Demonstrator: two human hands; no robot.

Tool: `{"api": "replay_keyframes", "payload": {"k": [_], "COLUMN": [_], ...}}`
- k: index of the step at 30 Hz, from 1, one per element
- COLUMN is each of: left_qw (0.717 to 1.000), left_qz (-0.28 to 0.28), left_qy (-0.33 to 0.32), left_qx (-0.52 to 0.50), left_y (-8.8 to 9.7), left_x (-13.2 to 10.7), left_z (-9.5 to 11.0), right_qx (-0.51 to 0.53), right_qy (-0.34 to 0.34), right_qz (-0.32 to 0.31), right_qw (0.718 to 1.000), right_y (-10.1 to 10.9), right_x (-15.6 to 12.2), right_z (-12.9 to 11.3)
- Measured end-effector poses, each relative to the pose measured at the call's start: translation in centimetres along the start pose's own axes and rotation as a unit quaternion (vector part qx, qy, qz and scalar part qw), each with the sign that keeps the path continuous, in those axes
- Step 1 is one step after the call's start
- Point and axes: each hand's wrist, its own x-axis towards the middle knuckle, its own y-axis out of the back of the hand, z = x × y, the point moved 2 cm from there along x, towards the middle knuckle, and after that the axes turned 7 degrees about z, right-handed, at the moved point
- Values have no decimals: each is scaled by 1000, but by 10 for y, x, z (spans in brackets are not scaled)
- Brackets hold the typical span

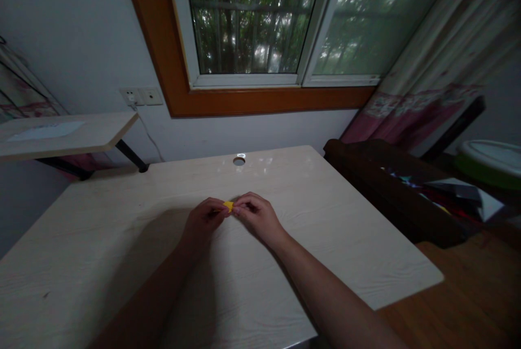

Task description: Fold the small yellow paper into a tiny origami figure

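Between my two hands, just above or on the pale wood-grain table (pixel 334 219), is a small yellow folded piece (pixel 228 206), apparently paper. My left hand (pixel 205 220) pinches its left side between thumb and fingers. From the other side, the fingertips of my right hand (pixel 257 213) are closed on its right edge. Only a little of the yellow piece shows; the fingers cover the rest, and its full shape cannot be made out.
A round cable hole (pixel 239 161) lies near the table's far edge. On the left stands a raised shelf (pixel 93 137) on black legs, bearing a white sheet (pixel 49 130). Wall sockets (pixel 140 96) hold a plugged cable. Right of the table is a dark wooden piece of furniture (pixel 366 186) with papers.
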Motion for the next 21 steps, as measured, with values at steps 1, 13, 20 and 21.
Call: {"api": "replay_keyframes", "payload": {"k": [1,13,20,21], "left_qw": [1000,999,995,993], "left_qz": [0,-8,30,38], "left_qy": [-1,13,82,89], "left_qx": [3,-37,-54,-62], "left_y": [0,0,-1,-1], "left_x": [0,0,-2,-2], "left_z": [1,-2,1,0], "right_qx": [1,14,7,5], "right_qy": [-3,-15,4,8], "right_qz": [0,-5,-7,-9], "right_qw": [1000,1000,1000,1000], "right_y": [0,-1,-1,-1], "right_x": [0,0,0,0], "right_z": [0,2,0,-1]}}
